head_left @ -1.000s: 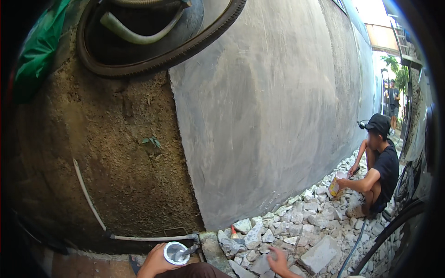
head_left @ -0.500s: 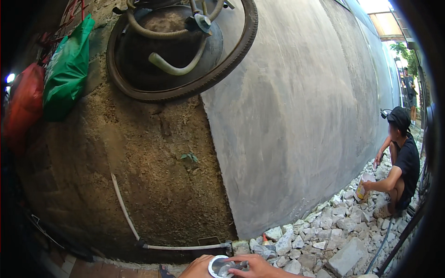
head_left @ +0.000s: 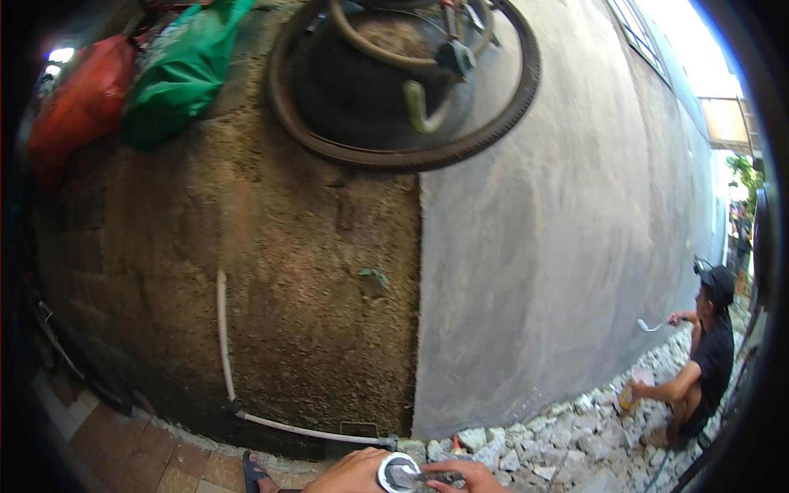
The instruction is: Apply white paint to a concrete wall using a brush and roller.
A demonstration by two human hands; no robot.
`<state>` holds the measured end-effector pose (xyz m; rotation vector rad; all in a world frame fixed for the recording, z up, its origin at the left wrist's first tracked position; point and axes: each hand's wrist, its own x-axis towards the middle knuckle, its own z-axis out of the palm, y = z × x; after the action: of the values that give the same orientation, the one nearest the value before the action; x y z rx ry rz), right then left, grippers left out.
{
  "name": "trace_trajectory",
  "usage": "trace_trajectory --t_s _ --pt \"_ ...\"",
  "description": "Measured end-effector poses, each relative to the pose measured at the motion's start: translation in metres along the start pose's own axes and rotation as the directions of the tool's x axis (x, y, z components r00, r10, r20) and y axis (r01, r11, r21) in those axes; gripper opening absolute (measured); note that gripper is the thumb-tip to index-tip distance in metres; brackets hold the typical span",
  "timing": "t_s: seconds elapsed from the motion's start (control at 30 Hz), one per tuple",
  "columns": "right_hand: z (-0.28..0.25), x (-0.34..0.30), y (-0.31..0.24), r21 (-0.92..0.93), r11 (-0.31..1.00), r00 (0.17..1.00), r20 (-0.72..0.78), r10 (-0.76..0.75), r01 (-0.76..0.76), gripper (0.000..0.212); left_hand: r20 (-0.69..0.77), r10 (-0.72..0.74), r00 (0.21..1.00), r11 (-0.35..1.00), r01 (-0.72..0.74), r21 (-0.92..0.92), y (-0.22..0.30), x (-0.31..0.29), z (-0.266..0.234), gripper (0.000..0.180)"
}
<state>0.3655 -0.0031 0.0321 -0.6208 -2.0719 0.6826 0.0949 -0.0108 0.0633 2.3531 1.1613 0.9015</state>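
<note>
At the lower edge, my left hand (head_left: 349, 474) is wrapped round a small white-rimmed tub (head_left: 381, 474) with greyish stuff inside. My right hand (head_left: 470, 475) grips the dark handle of a small scraper-like tool (head_left: 436, 476); its pale grey end dips into the tub, so its exact shape is partly hidden. Beyond my hands rises a wall: a smooth grey plastered part (head_left: 526, 271) on the right, rough brown masonry (head_left: 320, 312) on the left. Neither hand touches the wall.
A tyre (head_left: 394, 160) and hoses hang on the wall above. Green (head_left: 181, 82) and red (head_left: 82, 99) bags hang left. A white pipe (head_left: 312, 431) runs low. Rubble (head_left: 567, 435) covers the right ground, where a crouching co-worker (head_left: 711, 353) holds a container (head_left: 631, 393) and a pale-ended tool (head_left: 653, 326).
My view has shifted, so the wall and tyre sit further right. My right hand has drawn slightly rightward from the tub, showing more handle. The co-worker's tool has come up to the wall.
</note>
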Motion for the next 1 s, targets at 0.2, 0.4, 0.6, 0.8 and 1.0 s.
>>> trace_trajectory --t_s 0.2,0.4,0.6,0.8,1.0 --pt "-0.013 0.005 -0.001 0.062 0.998 0.995 0.092 -0.024 0.018 0.026 0.125 -0.127 0.984 0.99 0.133 -0.044 0.006 0.0 -0.002 0.059" --pt "-0.02 0.007 0.007 -0.145 0.936 0.946 0.003 -0.324 0.321 0.022 0.13 -0.048 0.99 0.989 0.065 -0.13 -0.013 0.015 0.015 0.071" --pt "-0.028 0.004 0.003 -0.094 0.974 0.977 -0.034 -0.211 0.208 0.024 0.129 -0.057 0.99 0.99 0.073 -0.125 -0.028 0.029 0.025 0.061" --pt "-0.039 -0.007 0.004 -0.277 0.928 0.956 -0.088 -0.281 0.248 0.033 0.246 -0.106 0.963 0.985 0.136 -0.11 -0.031 0.055 0.032 0.076" --pt "-0.052 -0.022 0.009 -0.318 0.945 0.993 -0.066 -0.1 0.074 0.029 0.244 -0.049 0.969 0.991 0.078 -0.113 -0.04 0.069 0.055 0.077"
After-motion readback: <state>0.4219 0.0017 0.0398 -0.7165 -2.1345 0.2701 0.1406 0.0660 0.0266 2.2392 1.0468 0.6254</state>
